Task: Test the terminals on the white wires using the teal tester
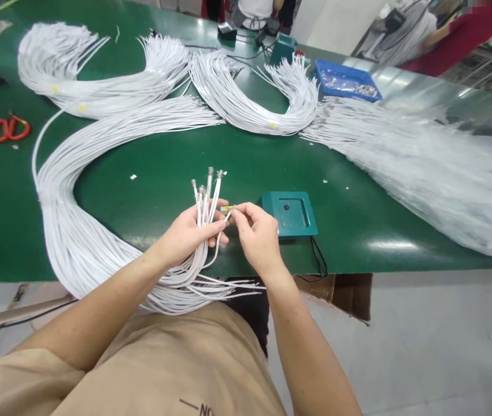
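My left hand (198, 230) is closed around several white cables (204, 214), whose metal-tipped ends stick up above the fingers. Close by on the right, my right hand (254, 231) pinches the end of one white cable between thumb and fingertips, beside a small yellowish piece (227, 209) between the hands. The fingertips cover part of that end. A long bundle of white cables (61, 214) curves from the table round to the edge below my left hand. Just right of my right hand sits a small green box (293, 212) with a recessed top.
More white cable bundles (250, 110) lie across the far table. A plastic-wrapped bundle (436, 162) fills the right side. Red-handled scissors (7, 128) rest at left, a blue tray (347, 81) of small parts at back right. A person in red (458, 43) is beyond.
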Motion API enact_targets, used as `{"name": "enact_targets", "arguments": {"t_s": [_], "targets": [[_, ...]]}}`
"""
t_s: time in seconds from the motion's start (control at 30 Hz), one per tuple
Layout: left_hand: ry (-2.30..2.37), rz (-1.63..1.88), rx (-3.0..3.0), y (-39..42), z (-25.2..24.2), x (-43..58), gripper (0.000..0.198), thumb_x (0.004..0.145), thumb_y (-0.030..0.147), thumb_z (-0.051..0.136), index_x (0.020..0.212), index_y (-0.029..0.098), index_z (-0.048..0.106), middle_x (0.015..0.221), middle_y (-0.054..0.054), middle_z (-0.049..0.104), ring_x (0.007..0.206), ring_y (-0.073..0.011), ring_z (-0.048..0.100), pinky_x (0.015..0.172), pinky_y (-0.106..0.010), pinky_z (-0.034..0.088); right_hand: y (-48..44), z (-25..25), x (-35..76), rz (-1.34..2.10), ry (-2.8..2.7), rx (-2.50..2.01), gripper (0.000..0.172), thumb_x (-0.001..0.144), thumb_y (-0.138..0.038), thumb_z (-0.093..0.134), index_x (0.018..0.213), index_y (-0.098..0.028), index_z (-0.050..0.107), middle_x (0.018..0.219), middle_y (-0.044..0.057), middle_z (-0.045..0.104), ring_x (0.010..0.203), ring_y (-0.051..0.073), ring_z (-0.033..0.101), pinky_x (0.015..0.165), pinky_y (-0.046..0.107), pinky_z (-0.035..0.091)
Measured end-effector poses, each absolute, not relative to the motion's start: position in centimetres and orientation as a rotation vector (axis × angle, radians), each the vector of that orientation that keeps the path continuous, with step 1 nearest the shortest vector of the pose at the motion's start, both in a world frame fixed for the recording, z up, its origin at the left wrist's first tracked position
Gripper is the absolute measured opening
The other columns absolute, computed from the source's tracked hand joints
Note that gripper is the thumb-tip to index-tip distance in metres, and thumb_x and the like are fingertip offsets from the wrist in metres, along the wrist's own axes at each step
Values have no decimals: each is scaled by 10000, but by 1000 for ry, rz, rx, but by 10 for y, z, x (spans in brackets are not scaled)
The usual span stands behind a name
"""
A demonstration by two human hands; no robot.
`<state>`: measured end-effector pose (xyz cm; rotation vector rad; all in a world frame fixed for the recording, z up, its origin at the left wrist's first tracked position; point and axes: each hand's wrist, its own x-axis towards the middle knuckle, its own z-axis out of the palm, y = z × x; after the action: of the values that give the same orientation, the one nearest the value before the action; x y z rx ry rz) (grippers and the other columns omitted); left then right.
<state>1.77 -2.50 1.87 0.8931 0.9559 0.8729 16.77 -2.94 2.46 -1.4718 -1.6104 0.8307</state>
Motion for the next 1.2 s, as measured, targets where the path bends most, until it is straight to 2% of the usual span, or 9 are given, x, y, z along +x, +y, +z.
{"name": "enact_targets", "arguments": {"t_s": [0.1,0.23,0.33,0.47,0.6,0.7,1.0,1.2], "targets": [[881,840,806,-19,14,11,550,756,246,703,1257,151,495,798,1,594,612,-105,634,473,-173,422,-24,13,161,452,-1935,-1441,258,919,-202,403,728,-176,576,738,39,612,739,163,537,712,283,395],[929,851,814,-10,3,5,479,729,223,718,1172,121,567,736,14,576,650,-105,627,497,-166,448,-15,7,160,-3,-2366,-1376,288,936,-209,356,769,-165,586,783,82,600,772,212,491,708,337,344],[981,834,868,-5,-7,4,481,717,227,724,1161,123,567,761,4,602,691,-133,654,515,-183,464,-8,13,169,-106,-2522,-1388,227,926,-210,399,832,-164,601,826,82,614,800,226,489,698,348,323],[1002,833,872,0,-14,3,488,723,225,719,1167,124,542,759,5,619,687,-138,672,589,-211,492,2,23,185,-76,-2482,-1559,147,892,-210,491,973,-157,602,939,83,646,898,241,506,764,350,338],[1068,822,865,2,-12,6,454,715,222,720,1119,117,541,747,-7,637,680,-154,685,584,-220,491,11,24,197,137,-2546,-1583,98,871,-175,522,823,-173,607,811,48,659,800,199,529,813,331,354],[1101,820,880,4,-11,10,432,707,221,714,1087,111,540,732,-18,647,667,-166,688,539,-217,471,13,23,201,227,-2527,-1577,58,825,-136,565,820,-176,607,818,49,656,824,193,535,802,312,363],[1258,790,1029,8,-16,18,350,722,191,655,1054,130,562,706,-1,645,601,-142,675,507,-210,476,16,18,199,202,-2459,-1584,127,791,-92,540,719,-184,589,710,42,625,804,202,480,707,312,336],[1339,740,1091,8,-17,20,326,724,181,636,1046,150,594,696,10,643,600,-138,682,520,-206,488,16,16,199,202,-2423,-1597,134,792,-97,529,727,-190,600,680,42,601,790,205,482,708,324,338]]}}
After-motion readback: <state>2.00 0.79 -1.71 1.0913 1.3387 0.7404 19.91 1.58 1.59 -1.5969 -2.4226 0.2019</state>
